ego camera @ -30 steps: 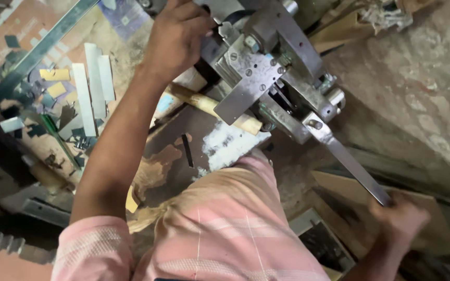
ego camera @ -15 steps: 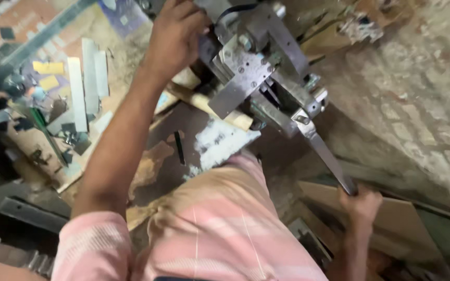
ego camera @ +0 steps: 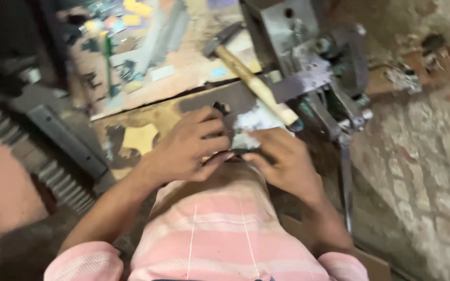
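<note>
My left hand rests on the wooden bench's front edge, fingers curled beside a small dark piece. What it grips is blurred. My right hand lies next to it, its fingers flat against a pile of small silvery metal pieces. The two hands almost touch over that pile, just above my pink striped shirt. Behind them stands a grey metal hand press, whose long lever hangs down at the right with no hand on it.
A hammer with a wooden handle lies slanted on the bench between the press and the pile. Metal strips and yellow scraps litter the bench's far left. A toothed metal bar lies at the lower left. A rough masonry wall is at the right.
My left hand has come down from the top of the press and my right hand has let go of the lever's end. Both now sit at the pile on the bench.
</note>
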